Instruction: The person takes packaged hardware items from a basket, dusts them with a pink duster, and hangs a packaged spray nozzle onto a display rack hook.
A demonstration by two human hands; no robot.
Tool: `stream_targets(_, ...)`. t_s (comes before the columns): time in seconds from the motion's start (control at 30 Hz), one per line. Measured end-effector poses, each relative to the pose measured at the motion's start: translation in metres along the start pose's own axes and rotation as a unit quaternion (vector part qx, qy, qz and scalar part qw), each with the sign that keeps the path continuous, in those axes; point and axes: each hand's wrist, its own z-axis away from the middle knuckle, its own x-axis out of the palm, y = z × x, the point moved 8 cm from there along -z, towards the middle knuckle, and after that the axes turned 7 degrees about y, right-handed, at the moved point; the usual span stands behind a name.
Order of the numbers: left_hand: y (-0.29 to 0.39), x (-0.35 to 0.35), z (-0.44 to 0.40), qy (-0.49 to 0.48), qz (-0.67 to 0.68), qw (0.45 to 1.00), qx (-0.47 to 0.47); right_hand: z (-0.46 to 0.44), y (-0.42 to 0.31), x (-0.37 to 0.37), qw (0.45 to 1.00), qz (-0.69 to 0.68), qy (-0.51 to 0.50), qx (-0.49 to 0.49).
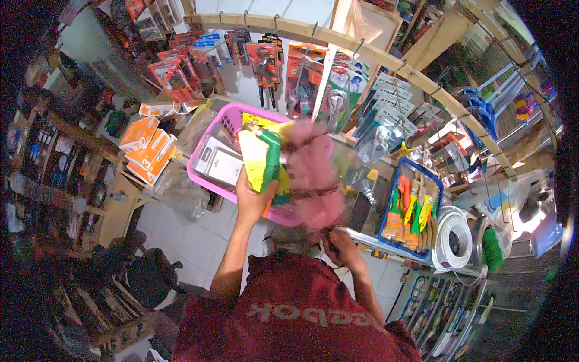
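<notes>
My left hand [252,196] is wrapped round a green and yellow packaged item [263,158] above a pink basket [199,148]. Inside that basket lies a white box [218,164]. My right hand [342,246] is closed, low and to the right of the basket, at the lower end of a pinkish-red thing [313,181] smeared by motion. That blurred thing hides the basket's right part. What the right fingers hold is too dark and small to name.
A blue-rimmed tray [382,226] of paintbrushes [410,217] stands at the right, beside a white coil [452,239]. Orange boxes [151,151] are left of the basket. Packaged tools [265,63] hang from a wooden rail [301,27] ahead.
</notes>
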Motion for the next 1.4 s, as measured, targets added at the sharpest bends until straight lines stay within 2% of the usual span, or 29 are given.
stream_targets(0.03, -0.006, 0.002, 0.002, -0.035, -0.009, 0.999, -0.013, -0.005, -0.005, -0.004, 1.000, 0.016, -0.007, -0.017)
stream_targets(0.07, -0.011, 0.002, 0.004, -0.069, -0.019, 0.997, -0.025, -0.009, -0.012, -0.010, 0.986, -0.062, -0.078, 0.132)
stream_targets(0.1, -0.012, 0.004, 0.006, -0.102, -0.028, 0.994, -0.038, -0.006, -0.001, -0.012, 0.970, -0.096, -0.103, 0.198)
stream_targets(0.13, -0.002, 0.006, 0.008, -0.136, -0.049, 0.990, -0.009, -0.002, 0.009, -0.014, 0.948, -0.127, -0.123, 0.266)
stream_targets(0.17, -0.004, 0.008, 0.010, -0.179, -0.050, 0.982, -0.033, 0.003, 0.019, -0.016, 0.921, -0.152, -0.137, 0.332)
stream_targets(0.2, -0.007, 0.009, 0.012, -0.221, -0.051, 0.972, -0.058, 0.003, 0.024, -0.025, 0.926, -0.107, -0.143, 0.333)
stream_targets(0.27, 0.000, 0.010, 0.017, -0.305, -0.074, 0.946, -0.088, -0.020, -0.026, -0.035, 0.877, -0.104, -0.222, 0.414)
stream_targets(0.33, 0.007, 0.011, 0.014, -0.346, -0.108, 0.931, -0.034, -0.022, -0.020, -0.040, 0.889, -0.024, -0.306, 0.339)
stream_targets(0.37, 0.009, 0.011, 0.014, -0.367, -0.124, 0.922, -0.006, -0.020, -0.017, -0.041, 0.880, -0.002, -0.325, 0.347)
stream_targets(0.43, -0.006, 0.002, 0.006, -0.378, -0.139, 0.915, -0.019, -0.022, -0.021, -0.042, 0.858, 0.042, -0.365, 0.359)
stream_targets(0.5, -0.013, -0.012, -0.002, -0.391, -0.180, 0.901, -0.041, -0.014, -0.020, -0.037, 0.857, -0.016, -0.417, 0.301)
stream_targets(0.53, -0.013, -0.014, -0.008, -0.397, -0.155, 0.904, -0.008, -0.013, -0.022, -0.034, 0.854, -0.038, -0.434, 0.285)
stream_targets(0.63, -0.022, -0.017, 0.006, -0.373, -0.194, 0.906, -0.041, -0.025, -0.030, -0.030, 0.857, -0.044, -0.394, 0.329)
stream_targets(0.67, -0.022, -0.014, 0.010, -0.394, -0.181, 0.899, -0.059, -0.036, -0.039, -0.027, 0.868, -0.039, -0.354, 0.347)
stream_targets(0.77, -0.017, -0.005, 0.019, -0.459, -0.143, 0.870, -0.111, -0.041, -0.025, -0.016, 0.897, 0.014, -0.328, 0.295)
stream_targets(0.8, -0.015, -0.006, 0.017, -0.456, -0.150, 0.873, -0.086, -0.042, -0.022, -0.012, 0.906, 0.038, -0.332, 0.259)
stream_targets(0.87, -0.015, -0.015, 0.011, -0.447, -0.163, 0.879, -0.035, -0.030, -0.024, -0.012, 0.886, -0.049, -0.335, 0.316)
stream_targets(0.97, -0.023, -0.032, 0.011, -0.403, -0.114, 0.905, -0.076, -0.030, -0.038, -0.017, 0.867, -0.080, -0.344, 0.352)
stream_targets(1.03, -0.035, -0.035, 0.011, -0.408, -0.065, 0.904, -0.108, -0.041, -0.056, -0.022, 0.892, -0.063, -0.346, 0.283)
stream_targets(1.1, -0.045, -0.033, 0.008, -0.435, 0.001, 0.889, -0.140, -0.063, -0.082, -0.026, 0.933, -0.037, -0.337, 0.124)
stream_targets(1.2, -0.053, -0.027, 0.008, -0.484, 0.082, 0.853, -0.175, -0.070, -0.088, -0.037, 0.950, -0.006, -0.313, 0.022)
stream_targets(1.3, -0.058, -0.012, 0.017, -0.524, 0.131, 0.820, -0.191, -0.075, -0.097, -0.047, 0.937, 0.060, -0.344, 0.023)
stream_targets(1.4, -0.062, 0.003, 0.028, -0.552, 0.155, 0.796, -0.197, -0.067, -0.068, -0.038, 0.929, 0.119, -0.347, 0.048)
